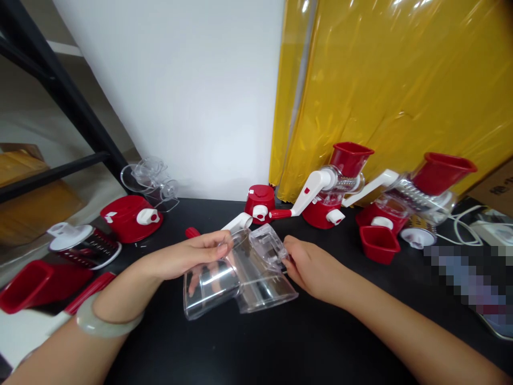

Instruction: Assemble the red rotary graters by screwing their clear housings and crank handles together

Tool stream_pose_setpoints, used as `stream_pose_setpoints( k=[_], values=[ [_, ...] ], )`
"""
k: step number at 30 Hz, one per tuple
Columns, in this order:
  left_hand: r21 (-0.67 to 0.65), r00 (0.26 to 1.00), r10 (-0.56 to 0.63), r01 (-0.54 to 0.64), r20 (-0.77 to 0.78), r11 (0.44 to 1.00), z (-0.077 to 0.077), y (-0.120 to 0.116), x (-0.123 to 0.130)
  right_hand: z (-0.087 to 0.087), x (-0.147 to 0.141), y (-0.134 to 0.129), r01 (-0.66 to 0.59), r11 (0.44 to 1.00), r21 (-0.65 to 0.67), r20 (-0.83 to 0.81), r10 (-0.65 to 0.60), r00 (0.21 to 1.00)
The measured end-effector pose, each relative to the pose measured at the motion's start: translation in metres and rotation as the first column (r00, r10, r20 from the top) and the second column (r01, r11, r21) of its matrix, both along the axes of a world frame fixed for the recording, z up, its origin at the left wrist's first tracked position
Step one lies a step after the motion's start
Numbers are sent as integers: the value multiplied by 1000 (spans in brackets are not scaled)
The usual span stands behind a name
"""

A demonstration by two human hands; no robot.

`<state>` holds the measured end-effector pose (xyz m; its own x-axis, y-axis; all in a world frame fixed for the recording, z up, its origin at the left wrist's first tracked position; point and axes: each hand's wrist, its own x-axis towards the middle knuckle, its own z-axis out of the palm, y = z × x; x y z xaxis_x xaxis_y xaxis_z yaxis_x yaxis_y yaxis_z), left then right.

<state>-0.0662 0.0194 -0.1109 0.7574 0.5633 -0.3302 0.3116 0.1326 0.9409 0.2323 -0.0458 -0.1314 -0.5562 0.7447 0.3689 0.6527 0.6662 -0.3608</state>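
Housing (pixel 266 289), glossy clear plastic with two wide-mouthed tubes, is held over the middle of the black table (pixel 248 353); whether its rim touches down is hard to tell. Leftmost, a red hopper (pixel 52 283) lies tipped near a perforated drum (pixel 86 248) and a smooth, rounded red base (pixel 128 219). The left hand (pixel 200 254) pinches the housing between thumb and fingers — fingers showing through the wall — and hides part of a white crank (pixel 237 222). The right hand (pixel 310 267) closes on the squarish bracket, fingertips mostly hidden. Further right stand two graters (pixel 339 184), drums showing through clear shells; a phone (pixel 481 299) is obscured by pixelation.
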Motion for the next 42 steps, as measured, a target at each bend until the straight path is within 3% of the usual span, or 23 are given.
stream_pose_setpoints(
  k=[6,11,15,19,24,28,33,36,42],
  values=[
    [39,1000,-13,14,-24,999,14,-9,2,2,-3,-4,-12,999,34,-26,13,1000],
    [3,994,0,0,113,1000,1,-7,5,4,0,-3,25,998,65,13,-26,1000],
    [-33,991,-10,14,131,999,-8,-2,3,3,0,1,4,999,-33,8,-3,1000],
    [-19,993,-50,52,105,998,0,-3,0,8,1,0,-12,993,-120,-57,5,998],
    [59,996,-57,53,68,997,11,-10,-1,8,2,-3,-28,1000,-6,-70,27,997],
    [56,987,-62,54,147,997,9,-12,5,2,2,1,-28,997,66,-91,34,995],
    [-45,955,-118,135,270,990,-1,-9,9,2,4,4,-52,992,-114,-91,42,995],
    [-62,961,-123,142,247,988,-5,-6,6,5,6,1,-13,974,-228,-89,-7,996],
    [-42,971,-149,160,187,986,-4,-5,5,9,6,-5,-9,986,-167,-104,-9,995]
  ],
)
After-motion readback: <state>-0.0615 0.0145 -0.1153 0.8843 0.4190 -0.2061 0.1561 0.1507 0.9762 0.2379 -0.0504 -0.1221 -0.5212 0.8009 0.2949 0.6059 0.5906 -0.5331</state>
